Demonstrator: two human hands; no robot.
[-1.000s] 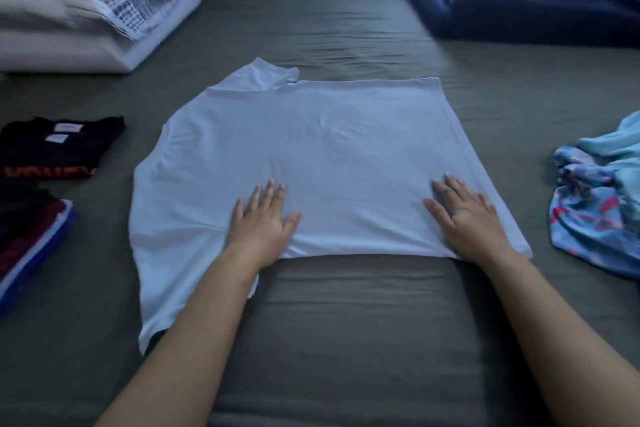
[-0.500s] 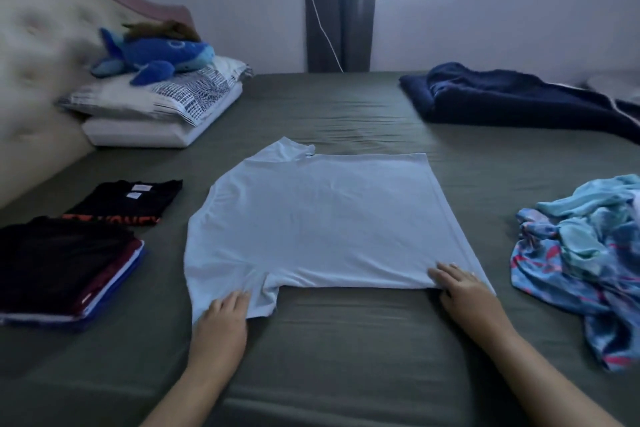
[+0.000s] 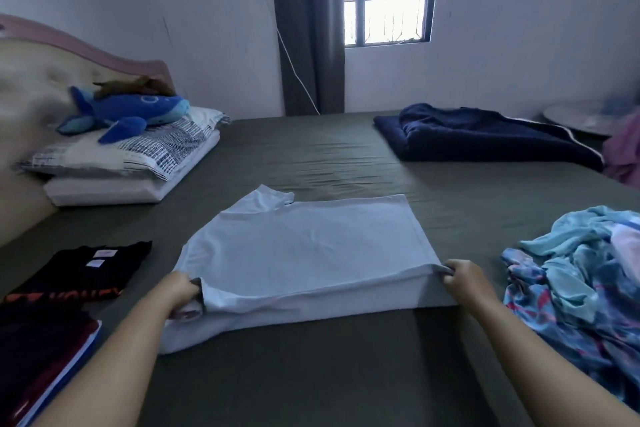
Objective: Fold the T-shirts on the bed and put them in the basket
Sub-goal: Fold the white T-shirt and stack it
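Both hands, flat on the cloth a second ago, now pinch the near edge of the pale blue cotton T-shirt and lift it off the grey-green bed sheet: the left hand curls round the sleeve end, the right hand clamps the hem corner. Left of them lies a stack of folded dark shirts, with a folded black T-shirt beyond; a crumpled blue patterned garment sits right. Farther back rest a blue plush whale on pillows and a navy blanket.
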